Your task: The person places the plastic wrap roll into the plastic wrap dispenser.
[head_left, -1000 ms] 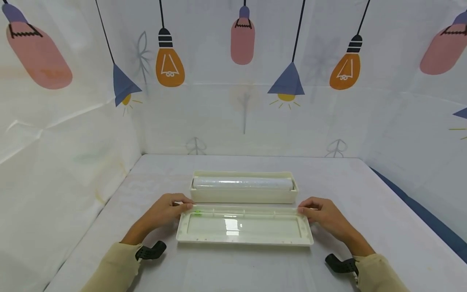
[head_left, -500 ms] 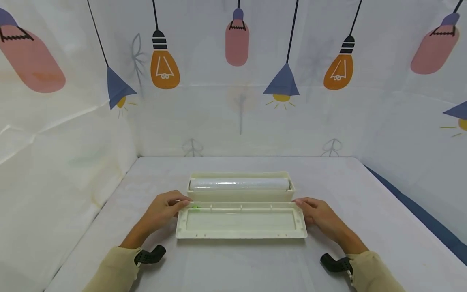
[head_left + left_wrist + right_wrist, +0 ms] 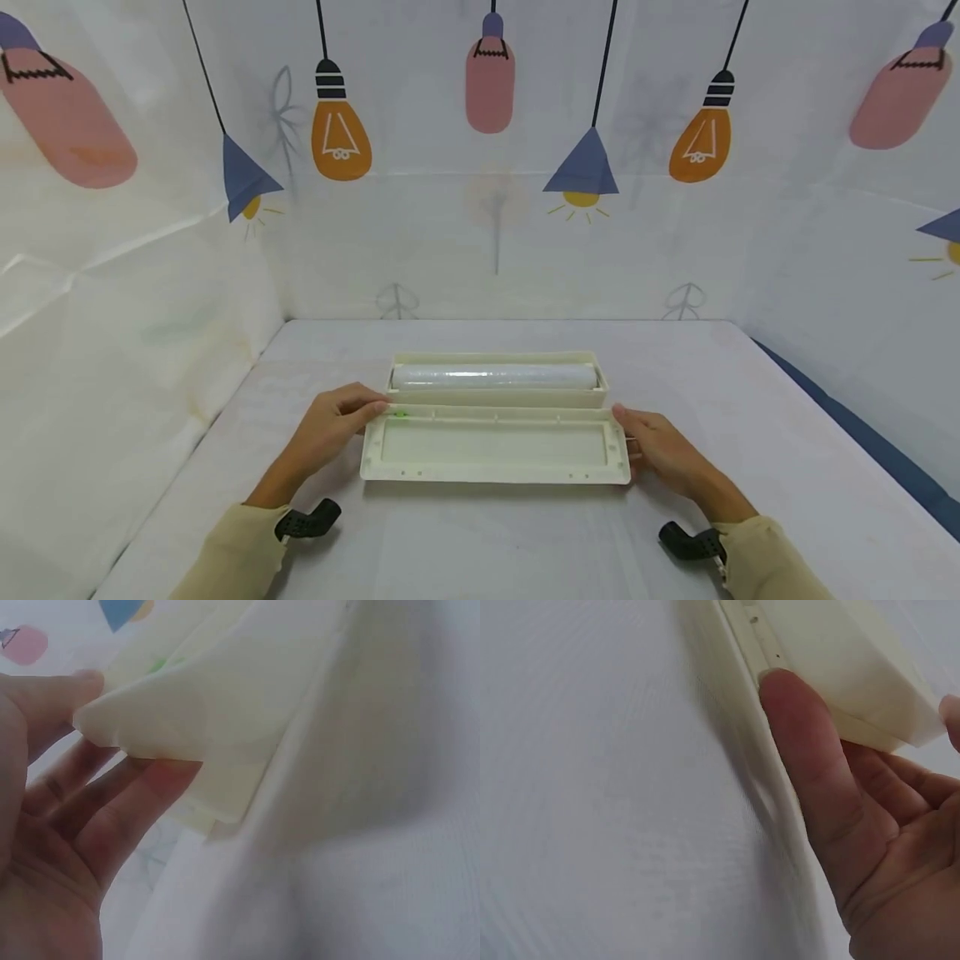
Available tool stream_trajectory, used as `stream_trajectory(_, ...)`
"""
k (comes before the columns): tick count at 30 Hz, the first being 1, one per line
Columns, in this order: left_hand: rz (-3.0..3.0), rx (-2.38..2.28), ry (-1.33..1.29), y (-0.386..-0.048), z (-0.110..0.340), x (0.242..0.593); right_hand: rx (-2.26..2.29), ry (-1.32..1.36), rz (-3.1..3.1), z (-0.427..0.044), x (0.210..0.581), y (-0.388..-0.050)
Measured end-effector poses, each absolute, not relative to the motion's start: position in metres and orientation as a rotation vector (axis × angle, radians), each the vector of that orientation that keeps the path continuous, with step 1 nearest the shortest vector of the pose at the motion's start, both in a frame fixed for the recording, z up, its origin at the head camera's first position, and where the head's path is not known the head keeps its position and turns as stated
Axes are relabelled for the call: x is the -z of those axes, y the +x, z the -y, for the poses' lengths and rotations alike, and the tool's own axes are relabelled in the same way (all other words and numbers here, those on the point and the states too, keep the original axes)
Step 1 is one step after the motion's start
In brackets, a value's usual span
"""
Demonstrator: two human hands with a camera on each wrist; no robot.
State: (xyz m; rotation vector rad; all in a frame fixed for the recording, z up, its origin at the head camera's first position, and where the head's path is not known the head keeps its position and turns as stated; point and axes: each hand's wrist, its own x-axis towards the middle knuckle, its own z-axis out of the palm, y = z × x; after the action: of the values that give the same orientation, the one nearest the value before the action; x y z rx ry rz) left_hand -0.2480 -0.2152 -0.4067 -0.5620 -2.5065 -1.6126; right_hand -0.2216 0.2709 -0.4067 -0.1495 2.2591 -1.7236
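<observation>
A long cream box [image 3: 495, 398] stands on the table with a roll of clear plastic film [image 3: 495, 377] lying in it. In front of it is the cream lid [image 3: 495, 440], inner side towards me, its far edge overlapping the box's front in the head view. My left hand [image 3: 333, 429] pinches the lid's far left corner. In the left wrist view the thumb is on one side of the lid [image 3: 195, 712] and fingers lie beneath. My right hand [image 3: 660, 442] holds the lid's right end. One fingertip [image 3: 802, 720] presses near its small holes in the right wrist view.
A white cloth covers the table [image 3: 495, 542]. White sheets printed with lamps and bulbs [image 3: 341, 137] hang behind and at both sides. A black wrist device [image 3: 309, 518] is strapped on each sleeved arm.
The lid has moved away from me towards the box, and its far edge has lifted to cover part of the box's front. Both hands moved with it; the right hand's fingers shifted along its end.
</observation>
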Motion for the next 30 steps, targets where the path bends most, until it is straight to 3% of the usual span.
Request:
stream_trajectory(11, 2.606, 1.818, -0.362, -0.248, 0.22, 0.399, 1.679, -0.376, -2.426, -0.267, 0.403, -0.216)
stream_trajectory(30, 2.705, 1.966, -0.112, -0.249, 0.219, 0.392, 1.699, -0.366, -2.597, -0.259, 0.395, -0.214)
